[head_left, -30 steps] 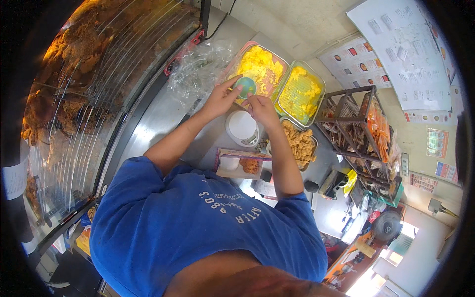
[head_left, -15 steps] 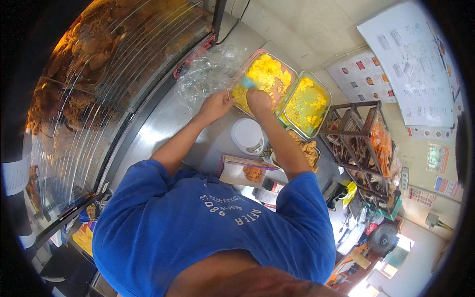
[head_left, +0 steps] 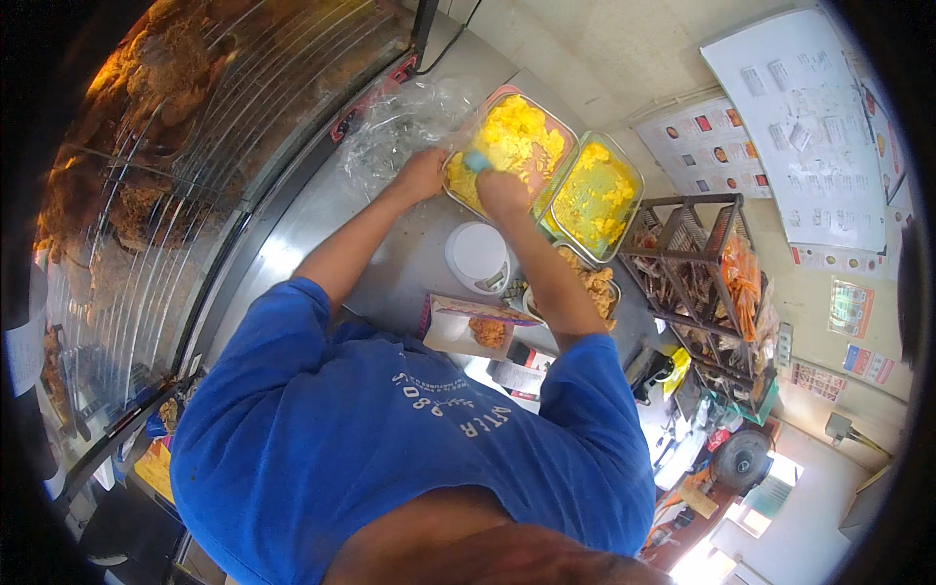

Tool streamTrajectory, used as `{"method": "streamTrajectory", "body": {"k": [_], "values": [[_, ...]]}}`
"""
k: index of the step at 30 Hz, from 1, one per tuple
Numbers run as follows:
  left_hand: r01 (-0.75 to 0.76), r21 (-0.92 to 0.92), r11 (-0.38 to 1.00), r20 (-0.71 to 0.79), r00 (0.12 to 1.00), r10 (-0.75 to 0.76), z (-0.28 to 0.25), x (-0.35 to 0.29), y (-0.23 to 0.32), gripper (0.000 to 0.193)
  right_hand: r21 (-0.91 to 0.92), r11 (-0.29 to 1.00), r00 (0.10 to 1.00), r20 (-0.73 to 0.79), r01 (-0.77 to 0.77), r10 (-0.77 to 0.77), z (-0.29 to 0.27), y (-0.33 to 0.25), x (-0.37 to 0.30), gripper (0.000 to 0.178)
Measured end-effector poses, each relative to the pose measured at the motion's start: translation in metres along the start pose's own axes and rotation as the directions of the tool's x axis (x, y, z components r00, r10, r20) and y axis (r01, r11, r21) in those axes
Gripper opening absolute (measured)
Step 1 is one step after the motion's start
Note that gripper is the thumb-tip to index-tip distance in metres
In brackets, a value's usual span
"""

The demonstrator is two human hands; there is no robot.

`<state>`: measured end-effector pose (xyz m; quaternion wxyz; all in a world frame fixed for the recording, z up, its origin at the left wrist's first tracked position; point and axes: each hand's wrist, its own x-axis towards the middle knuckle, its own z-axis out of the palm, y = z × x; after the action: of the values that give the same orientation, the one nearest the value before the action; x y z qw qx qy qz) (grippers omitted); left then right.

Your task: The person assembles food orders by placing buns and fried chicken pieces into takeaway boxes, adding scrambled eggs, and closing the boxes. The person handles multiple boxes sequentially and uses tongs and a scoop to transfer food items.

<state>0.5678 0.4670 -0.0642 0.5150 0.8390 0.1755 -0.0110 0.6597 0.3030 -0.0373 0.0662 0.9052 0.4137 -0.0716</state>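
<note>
Yellow crumbly food [head_left: 517, 132] fills much of a metal tray [head_left: 568, 161] lined in pink at the far middle. My right hand [head_left: 502, 193] is closed around a light-blue tool [head_left: 476, 161], perhaps a spatula or scoop, whose end is down in the food. My left hand [head_left: 422, 175] is closed at the tray's left rim; its fingertips are partly hidden. Clear crumpled plastic [head_left: 400, 132] lies beside that hand. Right of this tray stands a second tray [head_left: 641, 190] with yellow food over a green liner. A white round kitchen scale [head_left: 478, 252] sits nearer me.
An open carton [head_left: 453, 322] holds a brown fried piece [head_left: 487, 332] close to my chest. Fried pieces fill a bowl [head_left: 597, 288] under my right forearm. A brown crate rack [head_left: 687, 263] stands right, against the wall. A wire-racked glass cabinet [head_left: 195, 195] borders the left side.
My left hand has moved a little farther away along the tray's left rim. My right hand and the light-blue tool stay at nearly the same place in the food. The view has shifted slightly.
</note>
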Motion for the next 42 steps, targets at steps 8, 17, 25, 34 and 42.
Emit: {"method": "streamTrajectory", "body": {"k": [8, 17, 25, 34, 42], "values": [[0.007, -0.177, 0.984, -0.027, 1.000, -0.012, 0.000, -0.011, 0.004, 0.035, -0.111, 0.959, 0.962, 0.106, 0.261, -0.250, -0.021, 0.029, -0.009, 0.014], [0.027, -0.266, 0.964, 0.006, 1.000, -0.027, 0.006, -0.007, -0.002, 0.033, -0.052, 0.974, 0.959, 0.190, 0.222, -0.208, -0.005, 0.020, -0.023, 0.017], [0.008, -0.265, 0.964, 0.007, 1.000, -0.006, 0.003, -0.011, -0.001, 0.031, -0.047, 0.977, 0.967, 0.157, 0.209, -0.199, -0.060, 0.014, -0.024, 0.018], [0.038, -0.268, 0.963, 0.014, 0.999, -0.036, 0.003, -0.018, 0.006, 0.030, -0.097, 0.985, 0.967, 0.222, 0.146, -0.122, -0.034, 0.009, -0.020, 0.015], [-0.009, -0.250, 0.968, -0.004, 1.000, 0.008, 0.008, -0.009, -0.001, 0.033, -0.069, 0.986, 0.967, 0.215, 0.152, -0.134, -0.020, 0.019, -0.025, 0.018]]}}
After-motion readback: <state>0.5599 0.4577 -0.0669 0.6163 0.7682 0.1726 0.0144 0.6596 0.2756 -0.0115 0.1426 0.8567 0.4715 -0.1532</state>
